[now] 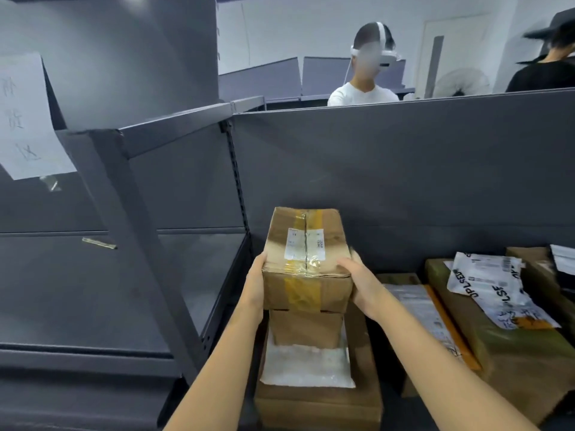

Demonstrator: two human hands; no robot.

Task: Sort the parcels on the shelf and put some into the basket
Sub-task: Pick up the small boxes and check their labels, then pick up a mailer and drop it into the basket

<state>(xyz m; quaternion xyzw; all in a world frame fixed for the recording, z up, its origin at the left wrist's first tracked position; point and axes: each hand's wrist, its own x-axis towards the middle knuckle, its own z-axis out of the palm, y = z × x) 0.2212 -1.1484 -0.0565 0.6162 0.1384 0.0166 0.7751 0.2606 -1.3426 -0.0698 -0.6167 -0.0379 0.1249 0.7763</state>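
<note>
Forearms lowest in view; left grip (255,283) and right grip (362,283) clasp opposite sides of brown taped cardboard parcel (306,259), atop smaller plain cardboard box (306,328) on grey metal shelf (404,181); probably stiff, modest weight; tape slick, so hold bare card.

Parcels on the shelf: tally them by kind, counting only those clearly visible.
Cardboard boxes: 5 (held box, box beneath it, bottom box, orange-taped box, green-taped box)
White mailers: 2 (padded mailer, printed mailer)
Total: 7; parcels at the far right edge are too hidden to count.
</note>
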